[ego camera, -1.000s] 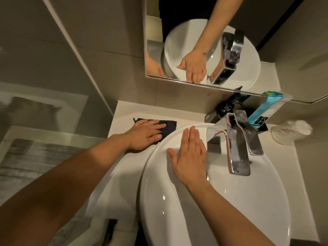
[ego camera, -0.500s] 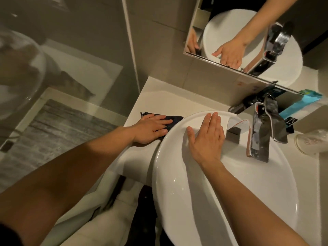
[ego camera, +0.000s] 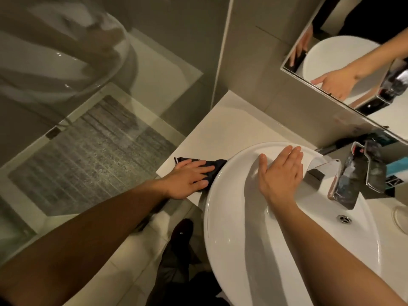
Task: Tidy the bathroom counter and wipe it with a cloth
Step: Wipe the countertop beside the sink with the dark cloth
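Note:
A dark cloth (ego camera: 217,165) lies flat on the pale counter (ego camera: 227,127), right beside the left rim of the white basin (ego camera: 242,239). My left hand (ego camera: 187,178) presses down on the cloth with fingers spread, near the counter's front edge. My right hand (ego camera: 279,173) rests flat, palm down, on the basin's back left rim and holds nothing.
A chrome tap (ego camera: 362,175) stands behind the basin, with a blue box (ego camera: 397,167) to its right. A mirror (ego camera: 357,62) hangs above. A glass shower screen (ego camera: 77,129) rises to the left. A shoe (ego camera: 182,233) shows on the tiled floor below.
My left hand has dragged the cloth toward the counter's front edge, along the basin's side. The right hand stays on the basin rim. The camera has swung to the left.

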The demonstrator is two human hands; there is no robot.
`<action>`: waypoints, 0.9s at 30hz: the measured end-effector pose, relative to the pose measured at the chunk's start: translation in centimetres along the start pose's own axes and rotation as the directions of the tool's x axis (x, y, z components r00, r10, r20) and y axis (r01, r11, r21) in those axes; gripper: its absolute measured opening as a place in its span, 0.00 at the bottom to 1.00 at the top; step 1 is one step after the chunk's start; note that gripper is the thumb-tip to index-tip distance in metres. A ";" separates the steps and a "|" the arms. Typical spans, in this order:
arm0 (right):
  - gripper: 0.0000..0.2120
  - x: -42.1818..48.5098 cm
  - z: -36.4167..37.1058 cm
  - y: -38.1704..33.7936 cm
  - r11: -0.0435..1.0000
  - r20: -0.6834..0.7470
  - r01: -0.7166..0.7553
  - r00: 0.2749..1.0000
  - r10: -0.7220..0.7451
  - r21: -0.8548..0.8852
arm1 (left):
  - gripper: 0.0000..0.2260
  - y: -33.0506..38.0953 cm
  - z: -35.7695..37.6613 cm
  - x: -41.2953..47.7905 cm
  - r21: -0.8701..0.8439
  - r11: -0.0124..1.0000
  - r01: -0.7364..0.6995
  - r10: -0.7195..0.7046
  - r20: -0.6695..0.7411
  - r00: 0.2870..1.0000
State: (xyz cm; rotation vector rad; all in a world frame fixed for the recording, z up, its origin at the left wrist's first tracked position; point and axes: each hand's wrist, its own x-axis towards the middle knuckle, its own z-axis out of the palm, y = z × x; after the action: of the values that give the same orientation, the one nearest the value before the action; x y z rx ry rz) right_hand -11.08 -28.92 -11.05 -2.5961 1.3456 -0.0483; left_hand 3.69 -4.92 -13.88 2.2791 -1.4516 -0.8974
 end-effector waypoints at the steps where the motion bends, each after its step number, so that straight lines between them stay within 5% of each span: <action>1: 0.41 0.0 0.0 0.1 1.000 0.005 0.003 1.000 -0.003 -0.001 | 0.28 0.2 0.4 -0.8 -0.007 1.000 0.009 -0.009 -0.004 1.000; 9: 0.39 -1.4 -1.1 -0.2 0.999 0.089 0.009 0.996 -0.014 0.053 | 0.21 3.5 3.6 -7.2 -0.113 0.976 0.188 -0.188 0.008 0.982; 12: 0.36 -6.2 -1.4 -0.8 0.982 0.126 0.144 0.979 -0.159 0.124 | 0.19 5.6 4.4 -9.4 -0.235 0.927 0.291 -0.291 0.037 0.956; 14: 0.33 -10.1 -1.9 -1.1 0.947 0.152 0.230 0.951 -0.268 0.226 | 0.19 7.1 4.2 -11.4 -0.575 0.731 0.367 -0.380 0.103 0.919; 16: 0.30 -13.8 -2.8 -1.1 0.901 0.217 0.247 0.916 -0.337 0.357 | 0.14 8.8 3.8 -13.9 -0.908 0.279 0.312 -0.406 0.183 0.895; 19: 0.26 -17.5 -5.4 -0.6 0.802 0.433 0.064 0.815 -0.385 0.593 | 0.15 10.8 3.9 -17.2 -0.971 -0.222 0.089 -0.373 0.169 0.913; 22: 0.20 -19.3 -8.4 0.1 0.748 0.531 0.018 0.693 -0.488 0.664 | 0.19 13.0 3.1 -19.3 -0.900 -0.436 -0.015 -0.283 0.121 0.951; 25: 0.24 -19.8 -11.5 0.5 0.603 0.621 -0.263 0.587 -0.520 0.753 | 0.24 15.4 2.0 -20.5 -0.853 -0.521 -0.036 -0.197 0.079 0.977; 27: 0.25 -20.0 -13.7 1.0 0.522 0.602 -0.316 0.542 -0.586 0.792 | 0.27 17.2 1.6 -20.6 -0.830 -0.556 -0.038 -0.146 0.052 0.988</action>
State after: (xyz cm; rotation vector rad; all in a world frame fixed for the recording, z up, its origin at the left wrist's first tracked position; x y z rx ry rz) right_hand -25.31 -15.65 3.50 -1.4305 0.4351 0.3821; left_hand -15.59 5.89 1.42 0.6220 0.1983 -1.2058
